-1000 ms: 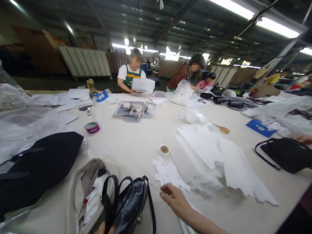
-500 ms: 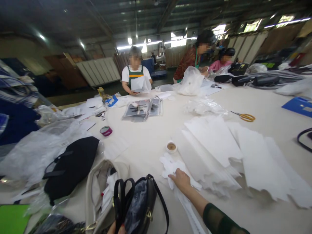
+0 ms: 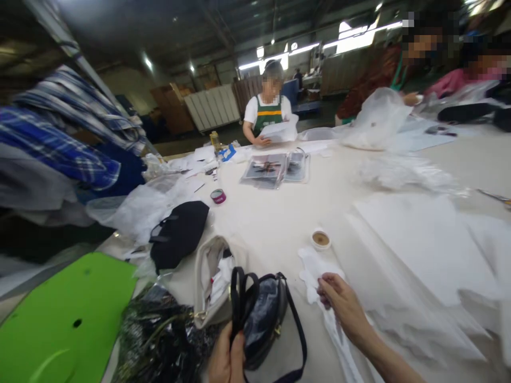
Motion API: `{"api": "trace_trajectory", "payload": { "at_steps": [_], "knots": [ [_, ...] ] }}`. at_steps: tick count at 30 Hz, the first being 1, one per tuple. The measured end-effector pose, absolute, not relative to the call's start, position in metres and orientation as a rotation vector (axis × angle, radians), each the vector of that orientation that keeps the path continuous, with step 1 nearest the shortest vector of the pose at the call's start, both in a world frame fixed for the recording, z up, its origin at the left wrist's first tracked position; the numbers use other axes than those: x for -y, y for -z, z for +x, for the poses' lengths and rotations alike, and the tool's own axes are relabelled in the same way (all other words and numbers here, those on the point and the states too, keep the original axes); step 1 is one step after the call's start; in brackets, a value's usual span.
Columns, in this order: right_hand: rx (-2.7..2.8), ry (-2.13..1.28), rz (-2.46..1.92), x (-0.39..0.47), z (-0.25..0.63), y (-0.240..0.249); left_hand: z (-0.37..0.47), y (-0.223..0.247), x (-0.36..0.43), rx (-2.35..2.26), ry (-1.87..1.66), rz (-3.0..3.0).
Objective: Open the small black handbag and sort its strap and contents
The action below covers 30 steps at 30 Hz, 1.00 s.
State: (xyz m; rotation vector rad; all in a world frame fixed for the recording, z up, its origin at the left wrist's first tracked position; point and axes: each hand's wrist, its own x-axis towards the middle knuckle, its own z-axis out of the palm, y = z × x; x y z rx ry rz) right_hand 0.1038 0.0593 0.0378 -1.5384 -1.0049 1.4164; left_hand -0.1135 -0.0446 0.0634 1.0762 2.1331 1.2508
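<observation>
My left hand (image 3: 228, 354), at the bottom centre, is closed round a folded black strap (image 3: 238, 298) that stands up beside a small black handbag (image 3: 265, 314). Clear plastic shows on the bag's side, with a gold zip pull near its lower edge. My right hand (image 3: 343, 306) hovers over a small pile of thin white pieces (image 3: 317, 268), thumb and fingertips pressed together; what they pinch, if anything, I cannot make out. Just beyond it is a round white tub (image 3: 320, 239) with brown contents. Left of the handbag, a cream bag (image 3: 203, 290) stands open with white stuffing inside.
Large white sheets (image 3: 423, 244) lie on the right. A black bag (image 3: 181, 234), purple tape roll (image 3: 217, 196) and bagged flat items (image 3: 265, 170) lie further off. A green board (image 3: 67, 314) is at lower left. Co-workers stand across the table, one (image 3: 269, 106) holding white paper.
My view has swung left, bringing more of the green board in. My right hand has lifted from the white pieces and its fingers have drawn together. The left still grips the strap.
</observation>
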Motion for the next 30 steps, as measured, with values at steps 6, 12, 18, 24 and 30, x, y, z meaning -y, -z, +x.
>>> {"api": "trace_trajectory", "payload": {
  "at_steps": [6, 12, 18, 24, 30],
  "knots": [
    [1.130, -1.902, -1.261, -0.031, 0.036, -0.083, -0.116, -0.064, 0.050, -1.880, -1.242, 1.155],
    [1.155, -2.025, -1.157, -0.032, 0.005, -0.093, -0.121, -0.076, 0.048, -1.587, -1.115, 1.260],
    [1.061, -2.054, -1.207, -0.030, 0.008, -0.092, -0.125, -0.084, 0.038, -1.447, -1.039, 1.135],
    [1.222, -2.165, -1.112, -0.038, 0.009, -0.087, -0.129, -0.084, 0.033, -1.258, -1.163, 0.889],
    [1.516, -2.025, -1.144, -0.032, 0.009, -0.083, -0.125, -0.082, 0.032, -1.390, -1.187, 0.893]
  ]
}}
